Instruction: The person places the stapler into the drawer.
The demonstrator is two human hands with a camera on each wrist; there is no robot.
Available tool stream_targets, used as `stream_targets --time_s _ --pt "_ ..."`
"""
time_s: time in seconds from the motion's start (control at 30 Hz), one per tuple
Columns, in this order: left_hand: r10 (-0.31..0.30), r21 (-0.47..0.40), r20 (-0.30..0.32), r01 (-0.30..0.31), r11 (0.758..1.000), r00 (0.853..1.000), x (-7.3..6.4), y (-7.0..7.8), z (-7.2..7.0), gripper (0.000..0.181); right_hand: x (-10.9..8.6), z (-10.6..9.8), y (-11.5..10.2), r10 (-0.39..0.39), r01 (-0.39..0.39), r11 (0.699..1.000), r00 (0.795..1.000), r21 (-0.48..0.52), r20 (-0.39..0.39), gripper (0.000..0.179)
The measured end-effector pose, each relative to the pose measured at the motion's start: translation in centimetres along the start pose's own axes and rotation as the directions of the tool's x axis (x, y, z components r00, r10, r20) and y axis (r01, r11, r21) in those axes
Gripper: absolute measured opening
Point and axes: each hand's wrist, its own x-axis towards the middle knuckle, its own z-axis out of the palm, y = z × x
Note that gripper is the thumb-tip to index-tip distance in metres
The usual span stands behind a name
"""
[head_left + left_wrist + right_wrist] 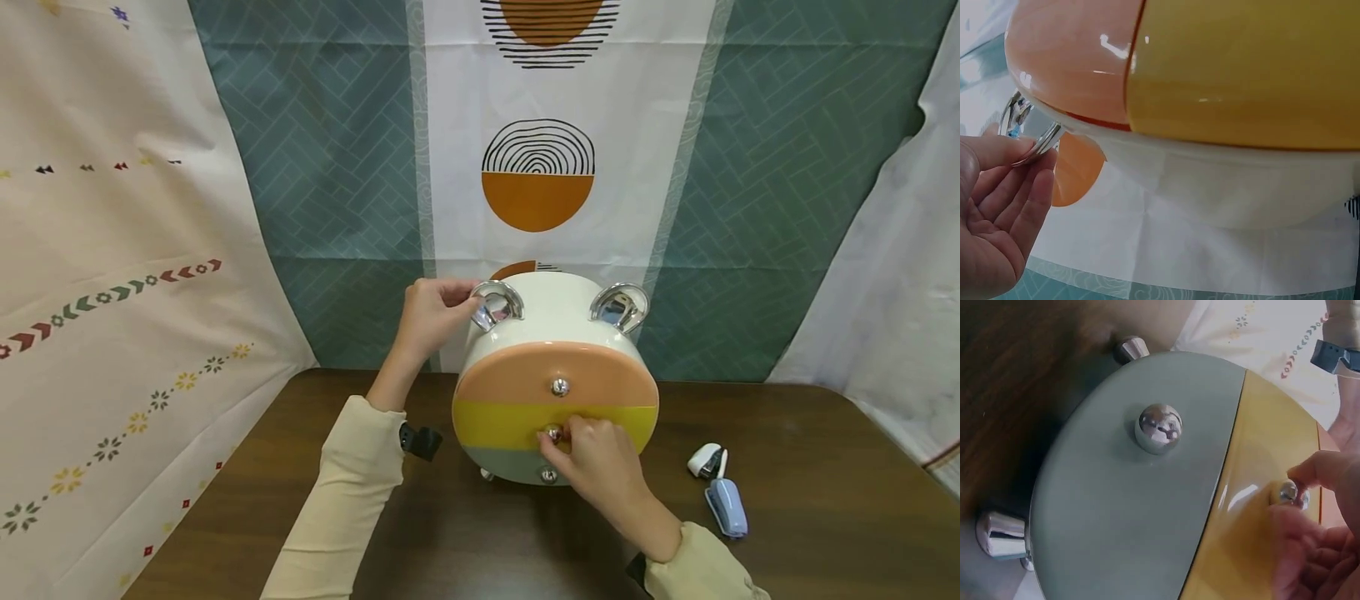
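A round white drawer box (558, 310) stands on the table, its front split into a peach drawer (517, 379), a yellow drawer (487, 425) and a grey-green drawer (510, 464), each with a silver knob. Thumb and fingers of my left hand (435, 317) pinch the chrome ring (1046, 142) at the box's upper left. My right hand (603, 454) pinches the middle knob (1288, 492), on the yellow drawer, between thumb and finger. The yellow front lines up with the fronts above and below it. Short chrome feet (1005, 535) hold the box up.
To the right of the box, a small white and black item (703, 458) and a light-blue stapler-like item (727, 507) lie on the dark wooden table (825, 483). A second chrome ring (637, 302) tops the box's right side. Patterned cloths (337, 208) hang behind and beside the table.
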Motion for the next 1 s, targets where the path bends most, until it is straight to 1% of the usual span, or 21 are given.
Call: stream_targets --time_s 0.07,0.13,0.17,0.27,0.3,0.37,0.47,0.57,0.67,0.8,1.0 --pt "0.003 -0.003 -0.001 -0.003 1.0 1.0 0.0 -0.1 0.1 0.021 0.0 0.0 -0.2 -0.028 0.028 1.0 1.0 -0.007 0.005 0.045" --pt "0.012 -0.007 0.002 -0.012 1.0 1.0 0.0 -0.1 0.2 0.021 0.0 -0.2 -0.3 -0.033 0.033 0.999 0.999 -0.017 0.019 0.046" --pt "0.018 -0.012 0.006 -0.018 1.0 1.0 0.1 -0.2 0.2 0.021 0.1 -0.4 -0.4 -0.026 0.027 0.999 0.999 -0.021 0.032 0.047" --pt "0.03 -0.017 0.008 -0.029 0.999 1.0 0.1 -0.2 0.2 0.022 0.2 -0.7 -0.4 0.029 -0.027 0.999 0.998 -0.045 0.057 0.049" --pt "0.029 -0.017 0.006 -0.029 0.999 1.0 0.1 -0.3 0.2 0.022 0.2 -0.7 -0.4 0.042 -0.039 0.998 0.997 -0.058 0.057 0.049" --pt "0.023 -0.022 0.001 -0.023 0.999 1.0 0.1 -0.4 0.1 0.022 0.2 -0.6 -0.3 0.044 -0.04 0.996 0.998 -0.076 0.054 0.049" --pt "0.019 -0.03 -0.004 -0.019 0.999 1.0 0.0 -0.5 0.0 0.022 0.0 -0.3 -0.1 0.012 -0.01 0.996 1.0 -0.086 0.019 0.048" --pt "0.022 -0.051 -0.005 -0.022 0.998 1.0 0.0 -0.5 0.1 0.022 0.0 0.1 0.1 -0.024 0.023 0.997 1.0 -0.072 -0.017 0.045" --pt "0.022 -0.068 -0.003 -0.022 0.997 1.0 0.0 -0.7 0.2 0.022 -0.2 0.1 0.1 -0.037 0.035 0.998 0.999 -0.058 -0.036 0.043" --pt "0.022 -0.096 -0.003 -0.022 0.995 1.0 -0.1 -0.9 0.4 0.022 -0.5 -0.4 -0.2 -0.038 0.037 0.998 0.999 -0.048 -0.023 0.042" --pt "0.036 -0.128 -0.033 -0.04 0.991 0.999 -0.1 -1.3 0.3 0.021 -1.3 -1.5 -1.0 -0.034 0.034 0.999 0.999 -0.022 -0.005 0.041"
